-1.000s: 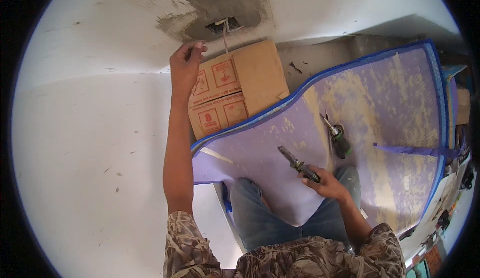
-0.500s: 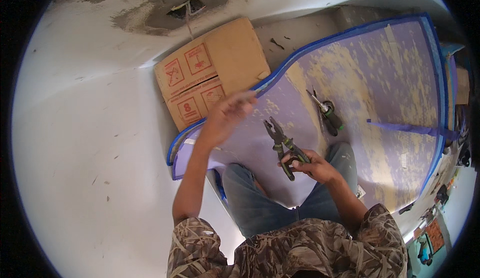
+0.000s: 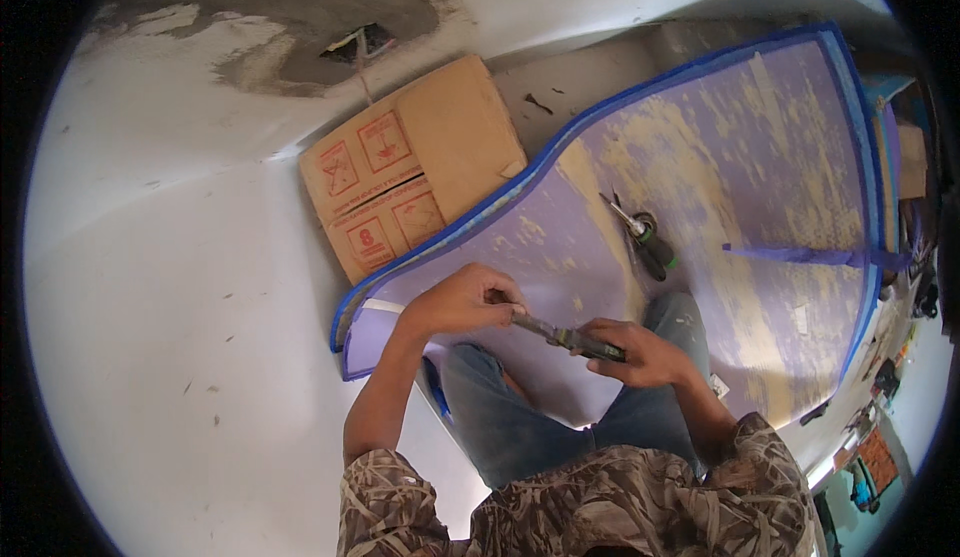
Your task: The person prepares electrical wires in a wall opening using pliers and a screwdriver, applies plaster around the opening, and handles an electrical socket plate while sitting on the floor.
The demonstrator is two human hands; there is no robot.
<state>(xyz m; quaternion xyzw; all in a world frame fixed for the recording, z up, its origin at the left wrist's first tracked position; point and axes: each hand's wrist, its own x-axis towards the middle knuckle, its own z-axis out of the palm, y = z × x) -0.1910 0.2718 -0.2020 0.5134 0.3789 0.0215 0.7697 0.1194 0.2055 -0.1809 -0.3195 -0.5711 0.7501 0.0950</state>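
My right hand (image 3: 640,350) is wrapped round the handles of a pair of black-and-green pliers (image 3: 545,330), its jaws pointing left. My left hand (image 3: 463,302) is closed in a pinch at the jaw end; whatever lies between its fingertips is too small or hidden to make out. Beyond my right hand, a screwdriver (image 3: 655,254) with a black-and-green handle rests on the worn purple-and-tan mat (image 3: 690,157), its tip toward the far left. Another dark slim tool lies against it, partly covered.
A brown cardboard box (image 3: 455,122) with red markings stands beyond the mat's blue edge. Behind it, wires come out of a hole (image 3: 358,45) in the patched wall. A purple strip (image 3: 795,254) lies across the mat at the right. My bent legs (image 3: 535,407) are below my hands.
My left hand has come down and right to the pliers' jaws, and its fingers have closed. The pliers have gone from spread to closed and turned so the jaws point left.
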